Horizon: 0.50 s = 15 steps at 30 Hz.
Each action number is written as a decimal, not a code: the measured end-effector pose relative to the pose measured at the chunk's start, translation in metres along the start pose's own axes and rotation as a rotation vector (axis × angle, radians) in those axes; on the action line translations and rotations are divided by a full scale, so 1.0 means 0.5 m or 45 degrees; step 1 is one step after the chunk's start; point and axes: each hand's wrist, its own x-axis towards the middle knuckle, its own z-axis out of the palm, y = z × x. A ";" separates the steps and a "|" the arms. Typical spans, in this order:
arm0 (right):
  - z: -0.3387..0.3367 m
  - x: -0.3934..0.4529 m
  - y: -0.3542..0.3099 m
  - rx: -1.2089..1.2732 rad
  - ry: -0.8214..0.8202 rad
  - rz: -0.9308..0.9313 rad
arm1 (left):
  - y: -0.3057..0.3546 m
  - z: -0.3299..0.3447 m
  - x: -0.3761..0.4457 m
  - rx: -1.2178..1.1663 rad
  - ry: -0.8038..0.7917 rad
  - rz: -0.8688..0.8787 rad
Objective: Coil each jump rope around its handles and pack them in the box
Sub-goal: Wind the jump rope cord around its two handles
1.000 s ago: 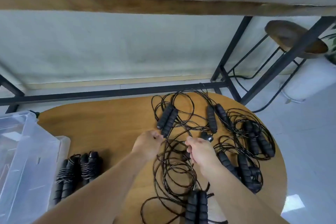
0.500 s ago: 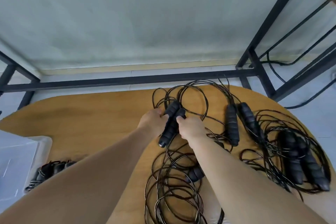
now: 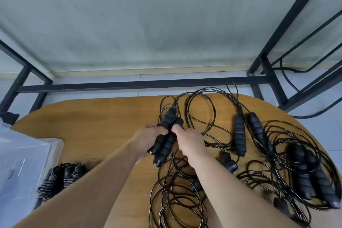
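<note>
Two black foam jump rope handles [image 3: 167,136] lie side by side in the middle of the round wooden table [image 3: 96,122]. My left hand [image 3: 148,138] grips them from the left, and my right hand [image 3: 188,139] holds them from the right with the thumb on the upper handle. Their thin black rope [image 3: 199,109] loops loosely behind and trails under my arms. A clear plastic box [image 3: 22,157] stands at the left edge. Two coiled ropes [image 3: 61,177] lie beside it.
More loose ropes cover the table's right half: one handle pair [image 3: 248,131] in the middle right, another pair [image 3: 311,176] at the far right, tangled cord [image 3: 177,200] near me. A black metal frame [image 3: 140,84] runs behind the table.
Both hands moved up from the loose cord to the handle pair and closed around it. The handles now sit raised in my hands, and the camera has tilted down and closer.
</note>
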 end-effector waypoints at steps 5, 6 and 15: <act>0.028 -0.100 -0.046 0.243 -0.168 0.007 | 0.006 -0.068 -0.110 -0.108 -0.011 0.017; 0.035 -0.117 -0.051 0.260 -0.195 -0.002 | 0.004 -0.082 -0.130 -0.141 -0.019 0.019; 0.110 -0.355 -0.145 0.251 -0.315 -0.145 | 0.026 -0.235 -0.383 -0.290 -0.289 0.037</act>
